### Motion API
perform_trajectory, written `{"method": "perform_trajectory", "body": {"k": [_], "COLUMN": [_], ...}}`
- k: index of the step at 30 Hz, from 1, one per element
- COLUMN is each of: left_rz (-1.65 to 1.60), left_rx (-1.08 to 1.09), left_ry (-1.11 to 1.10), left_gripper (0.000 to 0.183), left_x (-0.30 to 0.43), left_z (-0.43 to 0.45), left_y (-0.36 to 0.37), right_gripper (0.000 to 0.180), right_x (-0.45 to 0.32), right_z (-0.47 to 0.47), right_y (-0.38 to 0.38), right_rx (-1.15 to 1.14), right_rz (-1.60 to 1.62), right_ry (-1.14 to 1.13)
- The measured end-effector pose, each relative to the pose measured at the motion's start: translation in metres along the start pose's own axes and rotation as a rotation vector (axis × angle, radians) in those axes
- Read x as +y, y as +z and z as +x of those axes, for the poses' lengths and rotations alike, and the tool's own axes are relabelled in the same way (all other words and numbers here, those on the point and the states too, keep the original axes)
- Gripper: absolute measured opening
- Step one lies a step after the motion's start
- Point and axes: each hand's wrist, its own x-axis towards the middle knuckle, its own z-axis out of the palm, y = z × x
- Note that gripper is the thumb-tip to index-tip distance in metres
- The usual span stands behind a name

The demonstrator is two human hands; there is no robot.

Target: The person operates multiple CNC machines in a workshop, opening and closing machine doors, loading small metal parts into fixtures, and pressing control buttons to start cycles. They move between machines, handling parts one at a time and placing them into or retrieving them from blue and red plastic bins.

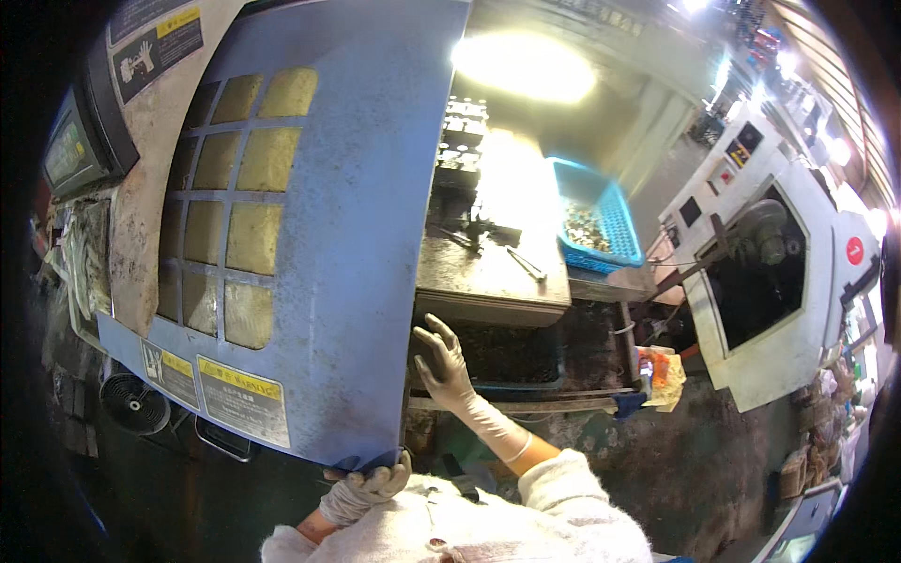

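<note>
A blue sliding machine door [352,211] with a barred window fills the left half of the view. My left hand [369,485], in a thin pale glove, is at the door's lower corner with its fingers curled against the edge; the door hides part of it. My right hand [443,362], gloved too, is raised beside the door's edge with fingers spread and nothing in it. Past that hand is a worktable [493,281] with a metal tool like tweezers or tongs [526,264] on it. Stacked metal fixtures [461,155] stand farther back.
A blue plastic basket [619,218] holds many small parts [584,226] right of the worktable. A dark tray [514,352] lies below it. Another white machine [767,281] stands at the right. A fan [134,405] and a control screen [74,151] are at the left.
</note>
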Motion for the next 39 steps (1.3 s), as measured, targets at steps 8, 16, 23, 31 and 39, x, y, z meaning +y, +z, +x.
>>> {"method": "perform_trajectory", "body": {"k": [8, 16, 23, 31, 39], "left_rz": [0.007, 0.254, 0.294, 0.366, 0.322], "left_rx": [-0.091, 0.043, 0.154, 0.269, 0.111], "left_ry": [-0.493, -0.888, -0.894, -0.761, -0.890], "left_gripper": [0.066, 0.056, 0.042, 0.039, 0.036], "left_x": [-0.061, -0.072, -0.068, -0.077, -0.073], "left_z": [0.009, 0.040, 0.029, 0.033, 0.033], "left_y": [-0.023, -0.009, 0.006, 0.011, 0.007], "right_gripper": [0.043, 0.040, 0.024, 0.024, 0.047], "right_x": [0.005, 0.048, 0.069, 0.063, 0.114], "right_z": [0.142, 0.379, 0.434, 0.467, 0.379], "right_y": [0.038, 0.075, 0.085, 0.070, 0.143], "right_rx": [-0.055, 0.083, -0.133, -0.677, 0.712], "right_rz": [-0.009, -0.703, -0.978, -1.191, 0.407], "right_ry": [-0.310, -0.336, -0.574, -1.042, 0.034]}}
